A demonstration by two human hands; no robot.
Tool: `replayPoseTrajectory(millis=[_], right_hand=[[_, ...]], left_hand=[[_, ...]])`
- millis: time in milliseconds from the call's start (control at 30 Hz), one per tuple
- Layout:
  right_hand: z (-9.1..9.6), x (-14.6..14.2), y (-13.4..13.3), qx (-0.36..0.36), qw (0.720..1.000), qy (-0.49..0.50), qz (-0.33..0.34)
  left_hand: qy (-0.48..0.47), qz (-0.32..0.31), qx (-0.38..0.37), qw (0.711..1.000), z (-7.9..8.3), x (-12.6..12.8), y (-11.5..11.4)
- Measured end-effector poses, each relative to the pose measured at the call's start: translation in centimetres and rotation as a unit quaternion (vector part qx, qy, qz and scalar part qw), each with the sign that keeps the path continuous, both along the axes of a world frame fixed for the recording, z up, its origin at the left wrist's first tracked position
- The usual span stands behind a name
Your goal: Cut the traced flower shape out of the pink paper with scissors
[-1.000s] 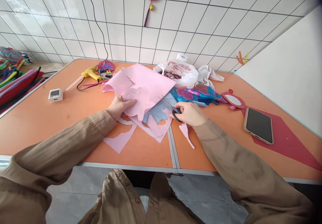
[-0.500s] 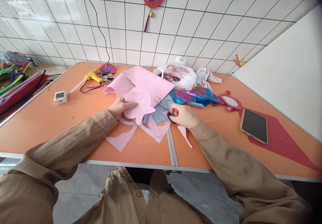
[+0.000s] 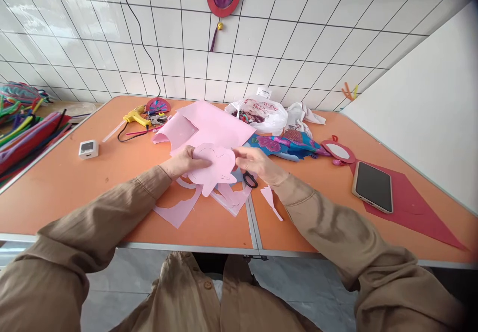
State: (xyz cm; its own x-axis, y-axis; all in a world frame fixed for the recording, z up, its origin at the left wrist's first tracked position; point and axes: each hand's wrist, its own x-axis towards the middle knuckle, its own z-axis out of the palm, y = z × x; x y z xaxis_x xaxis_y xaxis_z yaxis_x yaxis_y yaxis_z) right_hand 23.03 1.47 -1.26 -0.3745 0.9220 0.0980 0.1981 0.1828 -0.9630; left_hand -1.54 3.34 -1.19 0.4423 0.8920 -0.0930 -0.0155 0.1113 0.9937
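My left hand (image 3: 183, 163) pinches the left edge of a pink paper cutout (image 3: 213, 167) held just above the orange table (image 3: 74, 182). My right hand (image 3: 257, 163) grips the cutout's right edge. Black-handled scissors (image 3: 249, 178) lie on the table just below my right hand, free of it. Pink paper scraps (image 3: 178, 208) and a blue sheet lie under the cutout. A larger pink sheet (image 3: 209, 125) lies behind it.
A phone (image 3: 372, 186) rests on red paper (image 3: 418, 207) at the right. A yellow glue gun (image 3: 135, 118), a white timer (image 3: 88, 149), a plastic bag (image 3: 261, 114), blue patterned fabric (image 3: 287, 146) and a small red mirror (image 3: 338, 151) are on the table. Coloured pipe cleaners (image 3: 22, 133) lie at far left.
My right hand has set the scissors down on the table and moved left to take the right edge of the pink cutout. My left hand kept hold of the cutout.
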Motion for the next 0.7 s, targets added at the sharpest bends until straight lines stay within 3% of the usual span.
replayPoseTrajectory(millis=[67,300,567,700], right_hand=[[0.4,-1.2,0.4,-0.018,1.000,-0.017,0.011],[-0.2,-2.3,1.4,0.017,0.984,0.068,-0.166],[0.1,-3.1,0.2,0.035,0.978,0.113,-0.170],[-0.4,-3.0,0.1,0.041,0.975,0.117,-0.182]], left_hand=[[0.016,-0.018,-0.006,1.000,0.5,0.3,0.2],[-0.040,0.014,-0.049,0.998,-0.5,-0.5,1.2],[-0.021,0.051,-0.013,0.998,-0.3,0.3,-0.4],[-0.023,0.032,-0.013,0.999,-0.2,0.5,-1.1]])
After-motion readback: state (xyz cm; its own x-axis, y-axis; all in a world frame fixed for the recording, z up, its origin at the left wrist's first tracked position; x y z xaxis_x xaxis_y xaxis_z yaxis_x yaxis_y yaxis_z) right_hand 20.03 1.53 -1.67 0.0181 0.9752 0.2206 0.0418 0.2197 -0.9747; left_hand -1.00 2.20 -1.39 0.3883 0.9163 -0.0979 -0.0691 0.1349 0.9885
